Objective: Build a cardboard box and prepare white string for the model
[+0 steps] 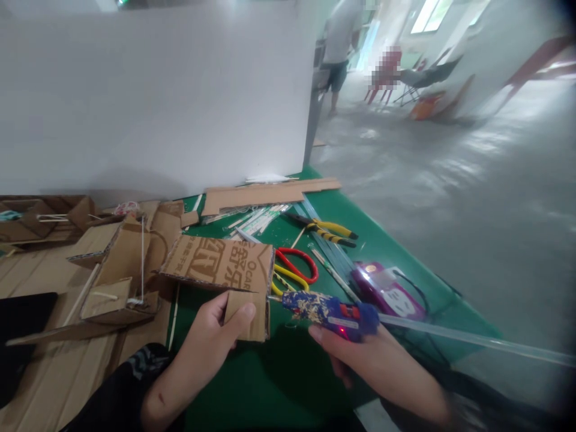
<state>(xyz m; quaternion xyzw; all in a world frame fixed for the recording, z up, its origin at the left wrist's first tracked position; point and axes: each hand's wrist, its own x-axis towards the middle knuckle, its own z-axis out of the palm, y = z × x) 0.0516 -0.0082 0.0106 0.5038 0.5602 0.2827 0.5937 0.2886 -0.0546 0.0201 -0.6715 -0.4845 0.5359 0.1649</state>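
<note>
My left hand [213, 333] pinches a small cardboard flap [240, 312], thumb on its face, at the lower right end of a folded cardboard piece [220, 261] with printed characters. In my right hand [360, 354] is a blue glue gun [333, 312] with a lit red light and shavings stuck to its front. Its nozzle points left and meets or nearly meets the edge of the cardboard beside my left hand. A long clear glue stick [472, 341] runs out of its back to the right. My right fingers are partly hidden under the gun.
Behind lie red-yellow scissors [310, 267], yellow-black pliers [330, 231], wooden sticks, clear glue sticks and a cardboard strip [256, 195]. A purple box [389, 291] with a cable sits right, cardboard constructions [121, 264] left. A white panel [157, 96] stands behind; a person [339, 48] stands farther off.
</note>
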